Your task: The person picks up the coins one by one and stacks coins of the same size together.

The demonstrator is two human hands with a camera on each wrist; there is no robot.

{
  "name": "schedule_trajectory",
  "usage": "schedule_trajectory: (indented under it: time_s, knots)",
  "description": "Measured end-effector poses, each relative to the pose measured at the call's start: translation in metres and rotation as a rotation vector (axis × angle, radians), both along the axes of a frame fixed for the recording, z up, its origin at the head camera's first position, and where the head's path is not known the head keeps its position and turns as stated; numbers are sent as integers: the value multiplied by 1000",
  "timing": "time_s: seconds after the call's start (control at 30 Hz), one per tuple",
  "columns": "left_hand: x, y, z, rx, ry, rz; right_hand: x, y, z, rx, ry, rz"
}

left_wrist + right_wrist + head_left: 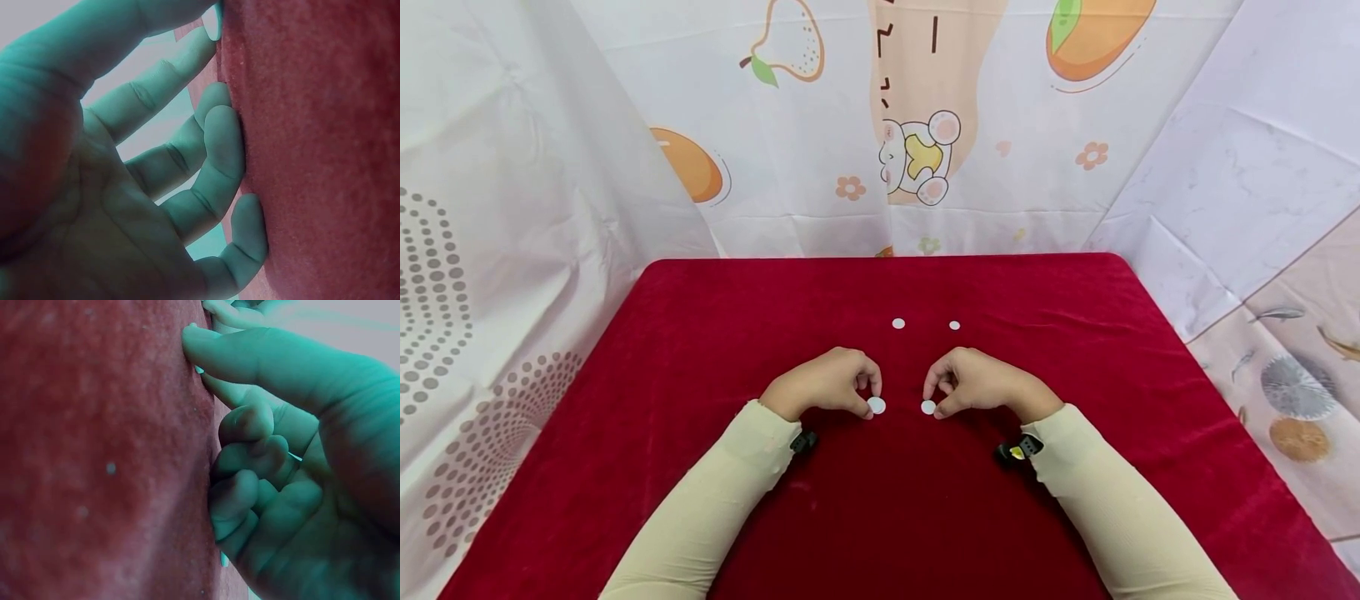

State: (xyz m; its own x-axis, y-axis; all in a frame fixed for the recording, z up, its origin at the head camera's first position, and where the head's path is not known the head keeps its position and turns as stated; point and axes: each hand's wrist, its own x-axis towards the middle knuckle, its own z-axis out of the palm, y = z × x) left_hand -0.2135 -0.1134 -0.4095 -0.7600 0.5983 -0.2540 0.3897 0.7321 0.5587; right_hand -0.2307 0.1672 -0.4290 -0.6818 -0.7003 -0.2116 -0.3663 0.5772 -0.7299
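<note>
Two pale sleeves (700, 500) run in from my side of the surface (887, 533), which has a red cloth on it; dark wrist straps (803, 442) at the cuffs. Left hand (827, 382): fingers together, thumb and index pinched on the rim of the left disc (877, 406). Right hand (988, 383): same pinch on the right disc (928, 407), other fingers curled. Both discs white, on or just above the cloth around mid-surface, a gap between them; contact with cloth, can't tell.

Risks, my guess: discs look thin, so a rim-only pinch could slip or flip one; fingers pressing low could catch and ruck the cloth, shifting things.

Direction: discs are round, so no long axis, point nowhere; faces look roughly upward, exact tilt unclear.

Farther out, two more white discs, far-left disc (898, 323) and smaller-looking far-right disc (955, 325), lie apart, untouched. Behind the surface, printed curtain (805, 167) with fruit, flowers.
</note>
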Motion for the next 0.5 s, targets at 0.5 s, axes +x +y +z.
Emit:
schedule_trajectory:
  time_s: [0.5]
  knots:
    - [-2, 1, -2, 4, 10, -12, 2, 1, -2, -1, 14, 0]
